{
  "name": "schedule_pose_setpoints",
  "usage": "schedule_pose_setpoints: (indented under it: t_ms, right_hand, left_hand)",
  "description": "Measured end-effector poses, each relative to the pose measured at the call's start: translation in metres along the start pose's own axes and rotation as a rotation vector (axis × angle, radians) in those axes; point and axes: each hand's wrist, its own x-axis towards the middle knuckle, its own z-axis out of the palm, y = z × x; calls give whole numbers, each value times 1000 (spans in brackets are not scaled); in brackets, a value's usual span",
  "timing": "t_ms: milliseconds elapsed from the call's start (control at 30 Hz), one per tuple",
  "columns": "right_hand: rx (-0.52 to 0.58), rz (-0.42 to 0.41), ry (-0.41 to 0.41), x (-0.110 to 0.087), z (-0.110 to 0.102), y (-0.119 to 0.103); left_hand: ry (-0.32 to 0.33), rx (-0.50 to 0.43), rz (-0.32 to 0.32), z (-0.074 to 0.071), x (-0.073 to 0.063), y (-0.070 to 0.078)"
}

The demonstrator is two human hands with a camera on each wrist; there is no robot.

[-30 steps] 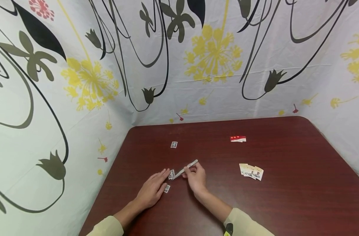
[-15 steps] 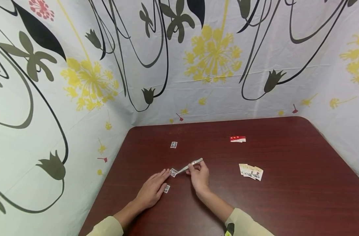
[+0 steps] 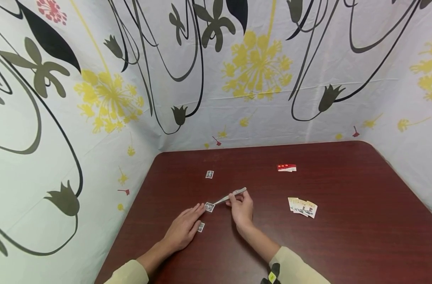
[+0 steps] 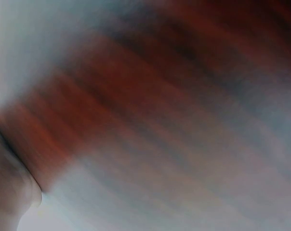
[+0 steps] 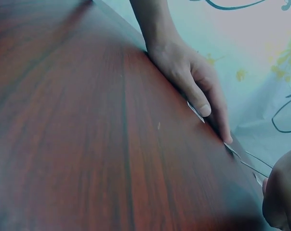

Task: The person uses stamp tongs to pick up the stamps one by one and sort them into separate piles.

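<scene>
In the head view my right hand (image 3: 242, 211) pinches a pair of silver tweezers (image 3: 223, 199) between thumb and fingers. Their tips meet the right corner of a small grey postage stamp (image 3: 209, 207) with a white border. My left hand (image 3: 183, 228) rests on the table with its fingers fairly straight, fingertips at that stamp's left edge. Beside the left thumb lies a second stamp (image 3: 201, 227), partly covered. A third stamp (image 3: 209, 174) lies farther back. The right wrist view shows the tweezers (image 5: 256, 168) with two separate prongs; the left wrist view is mostly blur.
On the right side of the dark red-brown table (image 3: 343, 244) is a fanned group of cream stamps or cards (image 3: 302, 207). Behind it lies a small red-and-white stack (image 3: 286, 167). A flower-printed cloth (image 3: 201, 79) hangs around the table's back and sides.
The right hand and tweezers have shifted right and away from me. The stamp at their tips has slid slightly right and turned. My left hand has stayed in place.
</scene>
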Motion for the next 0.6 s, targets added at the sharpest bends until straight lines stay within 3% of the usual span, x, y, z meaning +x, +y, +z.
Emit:
schedule_pose_setpoints:
  t_ms: [267,600]
  right_hand:
    - [-88,24,-7,5,1,1]
    - [-105,44,-80,-2,1,-1]
  left_hand:
    - [19,3,11,2,0,-1]
    - [7,5,3,1,0,-1]
